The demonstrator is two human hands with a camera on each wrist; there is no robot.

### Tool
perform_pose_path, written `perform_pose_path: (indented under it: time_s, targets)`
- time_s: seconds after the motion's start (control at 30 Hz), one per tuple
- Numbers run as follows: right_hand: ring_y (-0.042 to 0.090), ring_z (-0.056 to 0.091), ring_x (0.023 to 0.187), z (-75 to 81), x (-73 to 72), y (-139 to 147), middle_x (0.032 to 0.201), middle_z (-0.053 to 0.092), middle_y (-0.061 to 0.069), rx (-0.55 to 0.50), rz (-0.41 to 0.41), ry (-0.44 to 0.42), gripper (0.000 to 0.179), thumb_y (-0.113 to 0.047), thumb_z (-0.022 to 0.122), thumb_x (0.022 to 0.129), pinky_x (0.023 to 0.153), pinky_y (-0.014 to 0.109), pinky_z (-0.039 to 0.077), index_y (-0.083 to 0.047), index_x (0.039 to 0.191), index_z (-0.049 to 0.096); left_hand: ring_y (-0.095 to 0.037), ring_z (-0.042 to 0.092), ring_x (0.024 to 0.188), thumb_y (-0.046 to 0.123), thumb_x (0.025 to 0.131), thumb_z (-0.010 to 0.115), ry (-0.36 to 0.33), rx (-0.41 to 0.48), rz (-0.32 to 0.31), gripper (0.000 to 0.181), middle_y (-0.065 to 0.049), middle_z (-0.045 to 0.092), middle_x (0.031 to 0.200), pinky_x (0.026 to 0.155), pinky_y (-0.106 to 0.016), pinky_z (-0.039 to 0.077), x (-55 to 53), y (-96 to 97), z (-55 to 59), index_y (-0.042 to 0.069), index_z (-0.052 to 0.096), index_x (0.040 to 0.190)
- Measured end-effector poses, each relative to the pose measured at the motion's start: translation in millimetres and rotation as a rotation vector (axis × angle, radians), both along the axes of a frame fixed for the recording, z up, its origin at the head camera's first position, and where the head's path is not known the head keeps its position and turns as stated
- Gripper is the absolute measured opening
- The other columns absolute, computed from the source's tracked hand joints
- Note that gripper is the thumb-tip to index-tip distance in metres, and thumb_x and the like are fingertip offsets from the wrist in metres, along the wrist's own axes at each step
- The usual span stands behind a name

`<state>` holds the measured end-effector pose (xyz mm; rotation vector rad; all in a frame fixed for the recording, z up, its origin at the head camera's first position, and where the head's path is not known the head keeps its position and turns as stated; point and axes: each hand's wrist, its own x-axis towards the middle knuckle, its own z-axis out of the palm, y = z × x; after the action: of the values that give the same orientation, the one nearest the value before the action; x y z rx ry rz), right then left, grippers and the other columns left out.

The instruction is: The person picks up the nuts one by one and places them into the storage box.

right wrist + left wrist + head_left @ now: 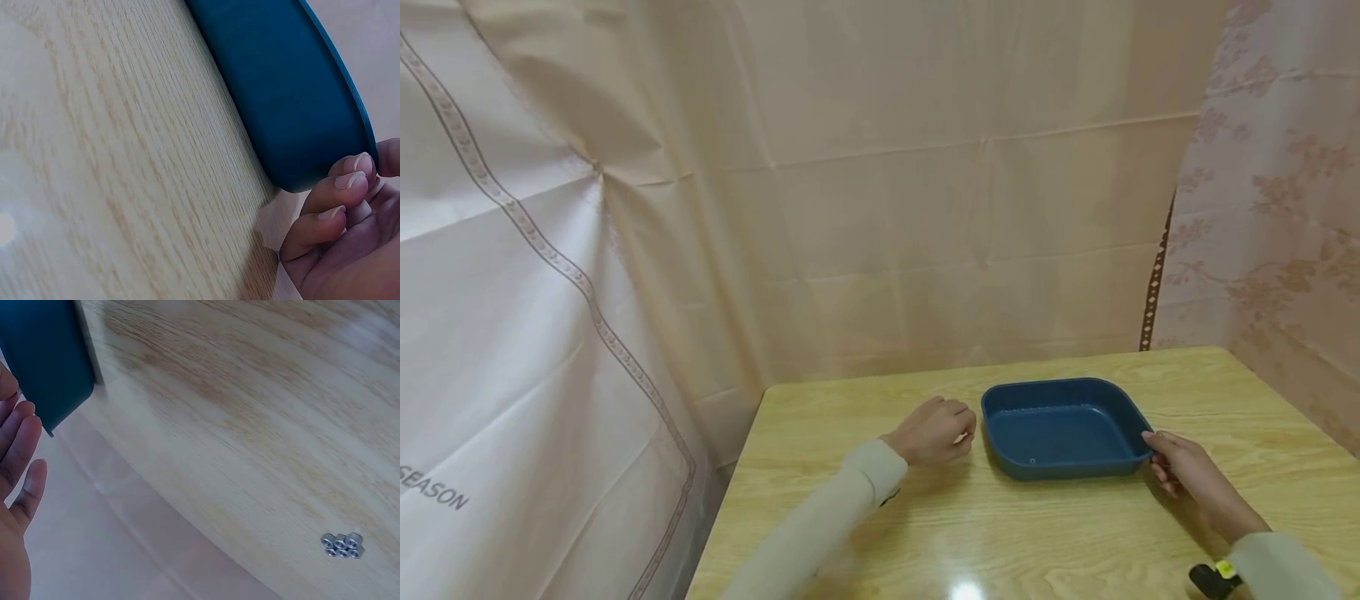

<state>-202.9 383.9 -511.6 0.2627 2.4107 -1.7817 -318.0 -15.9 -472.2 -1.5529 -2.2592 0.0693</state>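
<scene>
A blue rectangular tray [1060, 429] stands on the wooden table. My right hand [1187, 475] pinches its right front corner, thumb at the rim and fingers curled beneath, as the right wrist view also shows. Just left of the tray, apart from it, is my left hand [934, 431], thumb and fingertips brought together. A tiny shiny edge, seemingly a nut [19, 394], shows between them, mostly hidden. In the left wrist view several hex nuts [342, 545] lie close together in two rows on the table. One small ring-like piece [1032, 461] is inside the tray near its front wall.
The pale wood tabletop [955, 525] extends around the tray. Cloth hangs behind it [880, 250] and on both sides. A black and yellow strap device [1217, 577] sits at the right wrist.
</scene>
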Motion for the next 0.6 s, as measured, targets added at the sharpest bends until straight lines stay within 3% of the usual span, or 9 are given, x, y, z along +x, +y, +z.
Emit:
perform_pose_path:
  time_s: [0.37,0.6]
  targets:
    - [0.01,0.043,0.055,-1.2,-1.2,0.6,0.068,0.045,-0.002,0.003,0.004,0.004,0.043,-0.04,0.036,0.113,0.052,0.028,0.044,-0.012,0.081,0.043,-0.003,0.058,0.081,0.021,0.098,0.065,0.006,0.011,-0.042,0.005,0.01,0.068,0.094,0.071,-0.023,0.044,1.6,15.2,1.8,0.021,0.069,0.095]
    - [0.01,0.043,0.055,-3.1,-2.0,1.8,0.068,0.045,-0.002,0.004,0.01,0.01,0.045,-0.041,0.035,0.113,0.052,0.028,0.043,-0.011,0.081,0.043,-0.002,0.056,0.079,0.023,0.099,0.065,0.033,0.02,-0.064,0.006,0.011,0.066,0.092,0.068,-0.021,0.041,2.3,21.6,3.1,0.022,0.067,0.094]
